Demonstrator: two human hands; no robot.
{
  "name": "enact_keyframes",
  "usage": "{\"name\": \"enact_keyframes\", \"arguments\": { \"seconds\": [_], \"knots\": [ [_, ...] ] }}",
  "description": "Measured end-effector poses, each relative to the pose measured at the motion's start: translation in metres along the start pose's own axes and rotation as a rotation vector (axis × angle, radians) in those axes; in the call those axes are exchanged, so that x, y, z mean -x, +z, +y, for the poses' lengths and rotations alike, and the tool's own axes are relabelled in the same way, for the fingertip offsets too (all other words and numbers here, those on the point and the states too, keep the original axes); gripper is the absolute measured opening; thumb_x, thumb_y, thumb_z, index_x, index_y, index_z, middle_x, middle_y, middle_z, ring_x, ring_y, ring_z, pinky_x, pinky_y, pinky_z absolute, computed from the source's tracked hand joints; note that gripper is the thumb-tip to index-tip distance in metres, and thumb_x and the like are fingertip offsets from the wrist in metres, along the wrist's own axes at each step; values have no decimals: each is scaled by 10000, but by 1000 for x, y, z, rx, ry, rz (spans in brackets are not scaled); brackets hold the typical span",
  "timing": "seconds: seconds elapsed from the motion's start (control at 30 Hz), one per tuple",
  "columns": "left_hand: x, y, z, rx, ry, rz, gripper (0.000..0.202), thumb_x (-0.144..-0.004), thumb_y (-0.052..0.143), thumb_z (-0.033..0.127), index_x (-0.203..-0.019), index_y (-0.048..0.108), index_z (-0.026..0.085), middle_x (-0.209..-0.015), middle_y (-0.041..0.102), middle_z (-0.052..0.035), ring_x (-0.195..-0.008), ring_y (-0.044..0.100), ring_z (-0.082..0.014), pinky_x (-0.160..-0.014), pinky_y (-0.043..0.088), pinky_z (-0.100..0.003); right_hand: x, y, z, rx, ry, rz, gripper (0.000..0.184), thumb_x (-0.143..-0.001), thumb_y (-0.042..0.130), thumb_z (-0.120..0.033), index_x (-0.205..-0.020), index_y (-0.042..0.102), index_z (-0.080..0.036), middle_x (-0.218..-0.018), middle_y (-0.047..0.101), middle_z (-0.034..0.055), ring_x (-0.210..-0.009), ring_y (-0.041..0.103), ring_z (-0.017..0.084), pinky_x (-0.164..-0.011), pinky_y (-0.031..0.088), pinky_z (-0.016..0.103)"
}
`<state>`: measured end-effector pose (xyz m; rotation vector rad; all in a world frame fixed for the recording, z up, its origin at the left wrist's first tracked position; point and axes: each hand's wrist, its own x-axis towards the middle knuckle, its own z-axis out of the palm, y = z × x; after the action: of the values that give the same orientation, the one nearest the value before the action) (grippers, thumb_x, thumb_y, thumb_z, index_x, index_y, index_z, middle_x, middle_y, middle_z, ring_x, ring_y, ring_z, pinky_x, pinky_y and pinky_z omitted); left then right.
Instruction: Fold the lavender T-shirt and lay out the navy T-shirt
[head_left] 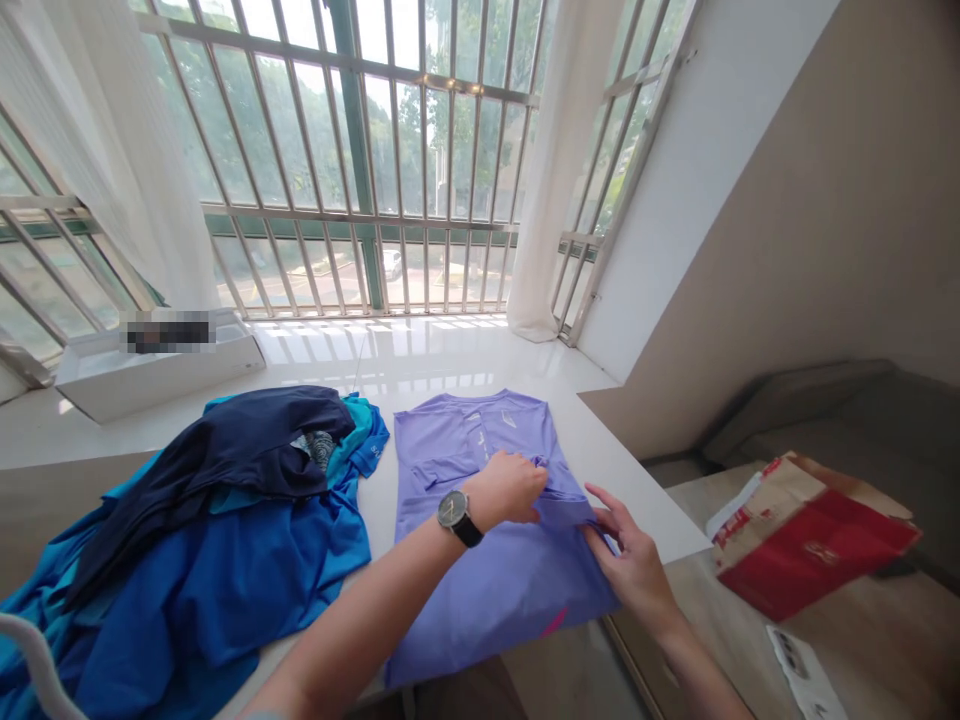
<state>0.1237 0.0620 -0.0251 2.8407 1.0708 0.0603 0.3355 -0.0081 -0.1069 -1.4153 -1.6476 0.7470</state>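
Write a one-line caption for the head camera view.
The left hand and right hand grip a lilac shirt beside a heap of blue clothes.

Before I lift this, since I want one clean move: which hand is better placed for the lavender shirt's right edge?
Likely your right hand: its fingers touch the shirt's right edge. Your left hand, with the watch, lies on the folded layer further in, better suited to holding it down.

Blue and navy clothes (202, 540) heap on the white desk (420, 355) near a white box (161, 385), under a barred window (352, 130), with a red paper mailer (814, 535) at lower right.
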Motion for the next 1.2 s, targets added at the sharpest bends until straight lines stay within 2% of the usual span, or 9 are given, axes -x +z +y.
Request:
{"name": "enact_keyframes", "arguments": {
  "seconds": [0.13, 0.27, 0.4, 0.57, 0.77, 0.9, 1.03, 1.1, 1.2],
  "knots": [
    [-4, 12, -5, -25, -11, -6, 155, -786, 679, 292, -792, 699, 138, -756, 693, -150, -679, 685, -289, -612, 525, -371, 7, 7, 8, 56, 6, 29, 691, -839, 630, -501, -1422, 364, -242, -1151, 700, 102, -1026, 687, 247, -986, 513, 424],
    [-2, 10, -15, 91, 37, 14, 127, -768, 681, 295, -820, 722, 188, -756, 707, -104, -687, 680, -266, -589, 503, -334, 8, 11, 11, 142, 57, 15, 783, -776, 689, -509, -1440, 355, -262, -1146, 706, 92, -1127, 652, 284, -992, 504, 452],
    [-2, 11, -20, 105, 9, -44, 161, -784, 698, 332, -861, 736, 197, -792, 719, -102, -717, 673, -252, -631, 505, -327, 8, 13, 9, 168, 86, 37, 635, -786, 662, -515, -1347, 505, -261, -1133, 721, 89, -1136, 646, 295, -976, 513, 434],
    [-1, 15, -17, -17, -36, -28, 341, -835, 672, 469, -820, 736, 134, -790, 703, -170, -842, 663, -333, -724, 502, -403, 8, 9, 7, 186, 132, 113, 503, -793, 626, -563, -1167, 647, -228, -1156, 721, 97, -1073, 668, 302, -951, 524, 407],
    [-5, 8, -14, 238, 114, 23, 215, -905, 597, 390, -811, 719, 240, -747, 706, -36, -661, 629, -186, -542, 369, -272, 7, 2, 7, 173, 147, 56, 455, -850, 534, -623, -939, 725, -219, -920, 768, 63, -861, 706, 282, -808, 557, 364],
    [-8, 7, -8, 307, 95, 32, 319, -866, 629, 500, -742, 655, 208, -655, 640, -13, -572, 569, -150, -488, 301, -262, 8, 5, 6, 99, 165, 183, 511, -826, 558, -651, -964, 762, -203, -1021, 768, 91, -962, 705, 312, -904, 542, 404],
    [-9, 12, -4, 335, 64, 24, 423, -821, 637, 611, -773, 620, 190, -632, 573, 1, -545, 530, -143, -474, 282, -255, 9, 13, 0, -4, 168, 264, 544, -798, 603, -652, -1020, 770, -184, -1091, 751, 113, -1064, 680, 330, -999, 501, 459],
    [-11, 14, -4, 378, 79, 23, 384, -831, 653, 559, -773, 599, 183, -623, 535, 20, -530, 486, -123, -479, 274, -248, 10, 15, -4, -41, 161, 290, 550, -801, 607, -643, -1048, 765, -179, -1116, 742, 119, -1099, 665, 329, -1024, 484, 466],
    [-12, 13, -7, 522, 199, 26, 305, -865, 661, 399, -703, 528, 177, -578, 436, 59, -507, 384, -84, -487, 257, -237, 12, 16, -10, -85, 145, 265, 533, -839, 583, -613, -1119, 743, -188, -1173, 720, 118, -1161, 634, 315, -1052, 465, 452]
  ]
}}
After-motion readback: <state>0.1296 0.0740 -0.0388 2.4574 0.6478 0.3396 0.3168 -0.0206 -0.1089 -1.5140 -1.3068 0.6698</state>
